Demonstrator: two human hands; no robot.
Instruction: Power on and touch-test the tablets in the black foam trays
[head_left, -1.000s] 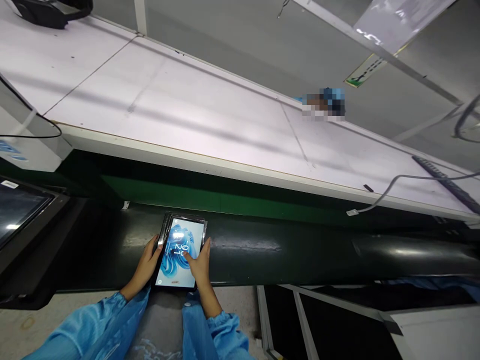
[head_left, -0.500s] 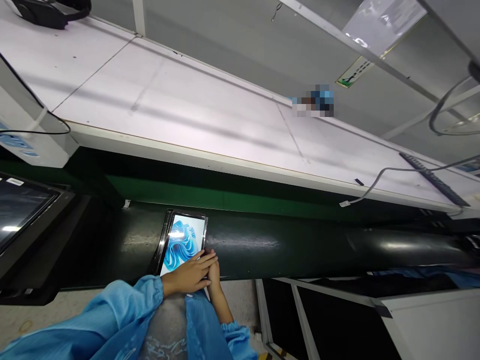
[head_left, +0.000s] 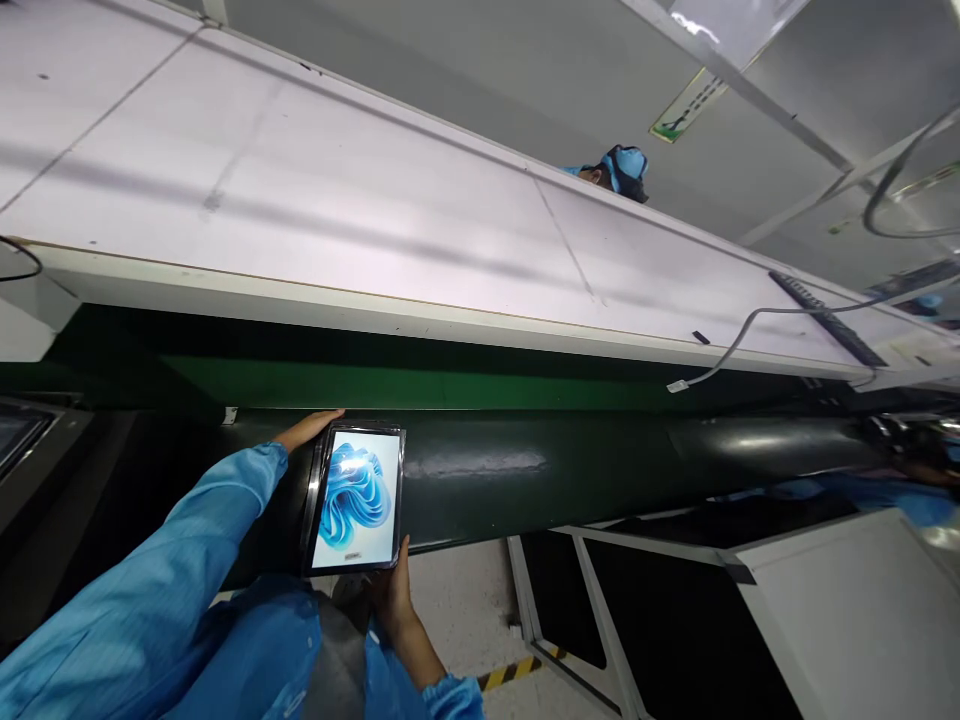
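A tablet (head_left: 356, 500) with a black frame shows a blue swirl on its lit screen. It lies at the near edge of the dark conveyor belt (head_left: 480, 470), its lower end reaching past that edge. My left hand (head_left: 309, 430) grips its far left corner, with the fingers partly hidden by the tablet. At the lower right corner, my right hand (head_left: 394, 592) holds on from below, thumb up along the side and the other fingers out of sight. Whether the tablet is lifted off the belt, I cannot tell.
Beyond the belt runs a long white shelf (head_left: 360, 220), bearing a grey cable (head_left: 757, 315) and a dark strip (head_left: 825, 315). Dark-panelled frames (head_left: 667, 610) stand at right. Another person's head (head_left: 626, 170) shows behind the shelf; a dark-framed device (head_left: 30, 440) sits at left.
My hands were together at the tablet's lower right; now the left is at its far left corner and the right below its near corner. The tablet has come nearer, and the view has shifted.
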